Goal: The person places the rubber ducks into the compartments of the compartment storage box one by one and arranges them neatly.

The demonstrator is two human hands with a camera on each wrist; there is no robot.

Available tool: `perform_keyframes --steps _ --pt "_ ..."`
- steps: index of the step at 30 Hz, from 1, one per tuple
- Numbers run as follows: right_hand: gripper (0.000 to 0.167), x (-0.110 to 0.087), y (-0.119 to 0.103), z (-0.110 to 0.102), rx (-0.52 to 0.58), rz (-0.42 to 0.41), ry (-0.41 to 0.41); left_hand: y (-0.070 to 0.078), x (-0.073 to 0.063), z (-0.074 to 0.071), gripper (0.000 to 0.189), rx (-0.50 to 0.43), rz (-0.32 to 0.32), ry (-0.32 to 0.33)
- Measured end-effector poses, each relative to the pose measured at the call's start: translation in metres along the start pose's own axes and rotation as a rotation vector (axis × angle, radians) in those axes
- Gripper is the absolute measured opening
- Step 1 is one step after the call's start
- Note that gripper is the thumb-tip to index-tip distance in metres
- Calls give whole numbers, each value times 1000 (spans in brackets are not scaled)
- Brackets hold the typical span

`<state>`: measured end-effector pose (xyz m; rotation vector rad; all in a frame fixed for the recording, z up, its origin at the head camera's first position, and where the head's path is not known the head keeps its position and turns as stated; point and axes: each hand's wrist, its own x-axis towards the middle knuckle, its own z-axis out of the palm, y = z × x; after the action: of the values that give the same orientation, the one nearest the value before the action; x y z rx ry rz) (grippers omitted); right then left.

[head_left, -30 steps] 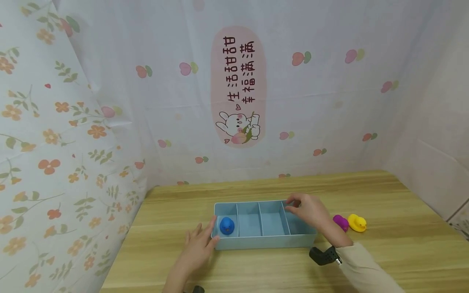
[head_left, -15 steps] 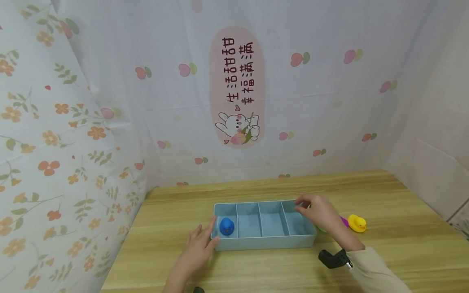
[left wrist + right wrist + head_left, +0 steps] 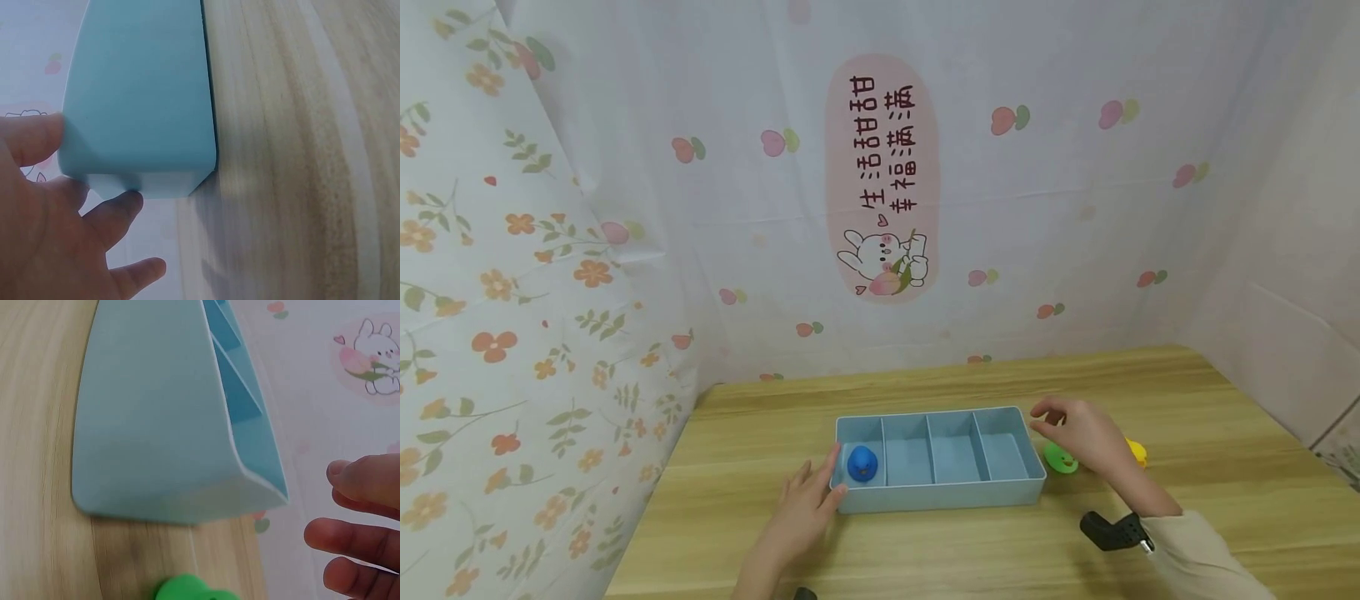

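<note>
A long light-blue divided box [image 3: 940, 497] lies across the wooden table. In its leftmost compartment sits a blue toy duck [image 3: 862, 464]. My left hand [image 3: 801, 506] rests against the box's left end with spread fingers, its thumb at the front corner; the left wrist view shows fingertips touching the end wall. My right hand [image 3: 1082, 433] hovers just beyond the box's right end, fingers loosely bent and holding nothing. Partly below it lies a green toy duck [image 3: 1060, 458], its top also visible in the right wrist view. Behind the right wrist a yellow toy duck [image 3: 1137, 452] peeks out.
The wooden table [image 3: 925, 554] extends around the box on every side. Behind it hangs a patterned cloth [image 3: 760, 250], and a flowered cloth [image 3: 520, 333] covers the left side. A black wrist device [image 3: 1112, 531] sits on the right forearm.
My right hand has drawn away to the right from above the rightmost compartment. The green duck has come into view, while the purple duck is now hidden. My left hand stays put.
</note>
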<state>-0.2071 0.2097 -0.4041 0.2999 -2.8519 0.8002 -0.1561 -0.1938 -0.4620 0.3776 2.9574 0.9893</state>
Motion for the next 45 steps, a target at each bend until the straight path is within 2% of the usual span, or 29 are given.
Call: perform_keyframes --steps 8,17,30,45 --pt "15 -2 16 -9 -5 1 11 3 0 -5 56 -9 -20 -18" --pt "15 -10 40 -21 -33 46 5 3 0 -3 57 -18 -22 -23" --pt "19 -18 63 -35 -58 62 -11 3 1 -1 57 -39 -24 -17" --pt "27 -32 91 -47 -59 147 -28 3 1 -2 57 -36 -15 -9"
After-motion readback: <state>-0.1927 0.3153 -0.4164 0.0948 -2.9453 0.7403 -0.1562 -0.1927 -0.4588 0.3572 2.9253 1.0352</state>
